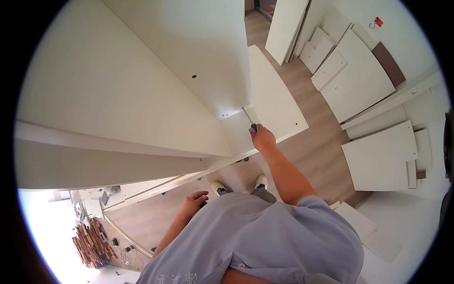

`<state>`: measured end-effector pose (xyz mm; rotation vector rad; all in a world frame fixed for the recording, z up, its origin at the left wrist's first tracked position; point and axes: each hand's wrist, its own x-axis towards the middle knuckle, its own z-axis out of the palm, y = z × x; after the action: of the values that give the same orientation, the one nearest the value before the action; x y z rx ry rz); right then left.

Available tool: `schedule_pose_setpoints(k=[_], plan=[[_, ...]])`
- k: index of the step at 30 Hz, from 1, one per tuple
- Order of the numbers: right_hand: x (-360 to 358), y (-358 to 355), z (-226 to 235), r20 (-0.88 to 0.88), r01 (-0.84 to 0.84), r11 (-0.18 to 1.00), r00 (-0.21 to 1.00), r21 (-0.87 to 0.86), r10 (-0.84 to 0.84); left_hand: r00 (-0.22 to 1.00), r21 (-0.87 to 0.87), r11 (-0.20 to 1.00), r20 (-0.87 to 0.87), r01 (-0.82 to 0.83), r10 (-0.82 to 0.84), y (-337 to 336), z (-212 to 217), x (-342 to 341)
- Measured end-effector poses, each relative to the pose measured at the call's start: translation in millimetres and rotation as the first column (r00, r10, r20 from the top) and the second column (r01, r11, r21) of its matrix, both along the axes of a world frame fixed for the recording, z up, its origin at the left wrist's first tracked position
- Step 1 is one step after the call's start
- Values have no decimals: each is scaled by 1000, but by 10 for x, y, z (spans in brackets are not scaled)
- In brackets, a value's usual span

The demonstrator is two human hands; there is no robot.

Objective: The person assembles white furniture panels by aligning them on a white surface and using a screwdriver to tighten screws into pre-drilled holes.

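Observation:
My right hand point(263, 138) is closed round the dark handle of a screwdriver point(248, 117). The tool's thin metal shaft slants up and left, its tip at the lower corner of a white cabinet's back panel point(222, 57); whether it sits in a screw is too small to tell. Beside the tip lies a white bottom board point(274, 94). A tall white upright panel point(123, 90) stands to the left, with small holes near its foot. My left hand point(195, 202) hangs low near my body, fingers curled; a dark bit shows at them, too small to name.
White boards point(362, 75) lean along the right wall, with more boards point(380, 156) below them. A red hook-like item point(377, 22) is on that wall. At the lower left lie a stack of brownish strips point(92, 241) and cables point(130, 255). My shoes point(261, 181) stand on the wood-look floor point(326, 165).

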<state>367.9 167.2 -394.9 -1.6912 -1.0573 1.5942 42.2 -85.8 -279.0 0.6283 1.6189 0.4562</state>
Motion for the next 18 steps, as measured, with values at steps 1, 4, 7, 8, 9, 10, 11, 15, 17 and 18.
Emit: schedule_pose_setpoints(k=[1, 4, 7, 8, 9, 10, 11, 15, 17, 18], plan=[[-7, -17, 48, -126, 16, 997, 992, -73, -26, 999, 0, 999, -26, 32, -32, -13, 20, 23], [-13, -58, 151, -411, 30, 968, 902, -248, -133, 999, 62, 998, 35, 7, -9, -7, -95, 52], [37, -81, 172, -454, 54, 966, 875, -252, -167, 992, -9, 999, 111, -52, 53, 91, -186, 142], [56, -100, 178, -401, 62, 976, 905, -207, -142, 985, -11, 998, 155, -68, 69, 127, -177, 189], [81, -128, 186, -345, 68, 985, 931, -161, -121, 977, -14, 997, 198, -82, 83, 170, -175, 258], [109, -201, 222, -291, 4, 993, 956, -120, -39, 965, -12, 995, 243, -98, 98, 239, -164, 323], [153, -342, 284, -231, -71, 994, 972, -83, 50, 957, -6, 992, 265, -124, 121, 298, -137, 400], [507, -1078, 588, -169, -363, 932, 918, 12, 360, 934, 54, 983, 325, -174, 148, 497, -99, 645], [698, -1399, 834, -127, -493, 870, 862, 24, 491, 905, 40, 978, 389, -205, 174, 581, -52, 761], [776, -1505, 958, -105, -548, 836, 830, 32, 548, 887, 38, 975, 424, -219, 183, 607, -40, 804]])
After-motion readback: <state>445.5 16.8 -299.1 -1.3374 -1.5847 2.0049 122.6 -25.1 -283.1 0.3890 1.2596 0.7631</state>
